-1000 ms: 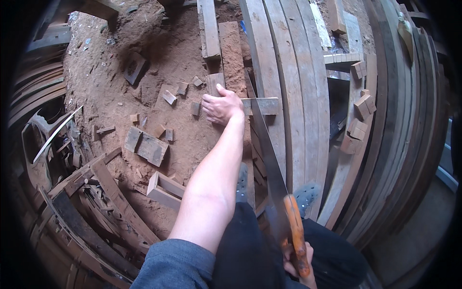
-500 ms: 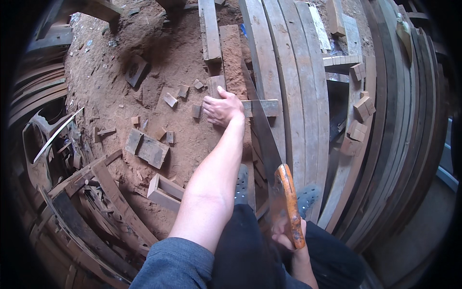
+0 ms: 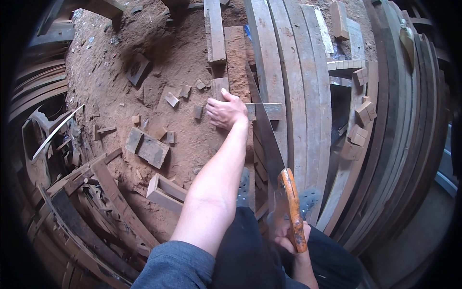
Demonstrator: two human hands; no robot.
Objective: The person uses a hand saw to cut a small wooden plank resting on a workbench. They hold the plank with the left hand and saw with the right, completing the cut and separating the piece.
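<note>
My left hand (image 3: pixel 227 111) is closed over the left part of a short wooden batten (image 3: pixel 270 111), pressing it down on the timber below. The batten lies crosswise, its right end resting on a long grey beam (image 3: pixel 269 62). A handsaw's blade (image 3: pixel 272 139) crosses the batten just right of that hand, running from the far side back toward me. Its worn orange-brown wooden handle (image 3: pixel 292 207) is in my right hand (image 3: pixel 291 236), low in front of my legs. The blade and handle partly hide the right fingers. A small wood block (image 3: pixel 220 85) lies just beyond my left hand.
Several long beams (image 3: pixel 308 96) run away from me on the right, with small cut blocks (image 3: pixel 358 135) on a plank beside them. Offcuts (image 3: pixel 147 148) lie scattered on the sawdust-covered ground at left. Scrap timber (image 3: pixel 120 202) is heaped at lower left.
The whole view has shifted slightly. My left hand stays on the batten, and the saw in my right hand keeps nearly the same place across it.
</note>
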